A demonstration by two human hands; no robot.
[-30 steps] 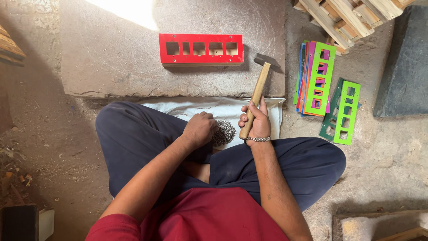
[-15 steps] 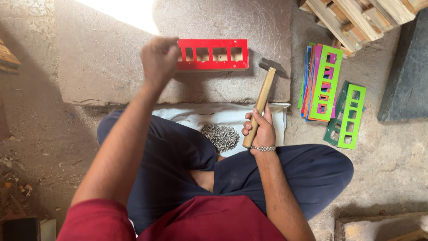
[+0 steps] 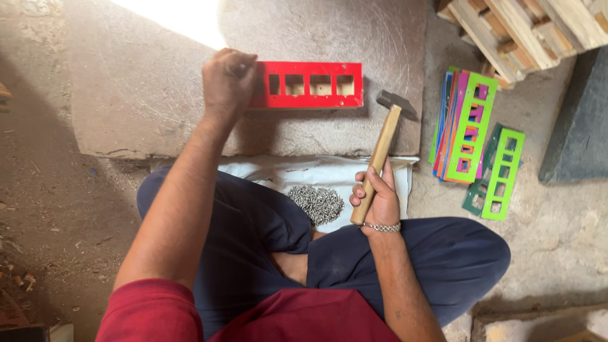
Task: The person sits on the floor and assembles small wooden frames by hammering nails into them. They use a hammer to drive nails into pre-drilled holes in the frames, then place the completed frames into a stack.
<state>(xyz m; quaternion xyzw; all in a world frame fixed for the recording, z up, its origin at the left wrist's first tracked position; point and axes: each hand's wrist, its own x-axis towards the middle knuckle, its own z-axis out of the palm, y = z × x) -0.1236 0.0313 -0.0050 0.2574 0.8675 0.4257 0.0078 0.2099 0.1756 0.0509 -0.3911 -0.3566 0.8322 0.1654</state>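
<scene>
I sit cross-legged on the ground. My left hand point(image 3: 228, 81) is closed into a pinch at the left end of a red rectangular frame point(image 3: 310, 85) with several square cut-outs, lying on a grey stone slab point(image 3: 145, 95). What the fingers pinch is too small to see. My right hand point(image 3: 375, 201) grips the wooden handle of a hammer point(image 3: 385, 142), whose metal head points toward the slab's right edge. A heap of small metal nails point(image 3: 316, 202) lies on a white cloth point(image 3: 278, 172) in front of my legs.
A stack of coloured frames, topped by a green one point(image 3: 472, 126), lies on the ground at right, with another green frame point(image 3: 500, 174) beside it. Wooden slats point(image 3: 525, 28) are piled at the top right. A dark slab point(image 3: 579, 120) stands at the far right.
My left hand left the nail heap, rose and came down at the left end of the red frame. The right hand holds the hammer in about the same place.
</scene>
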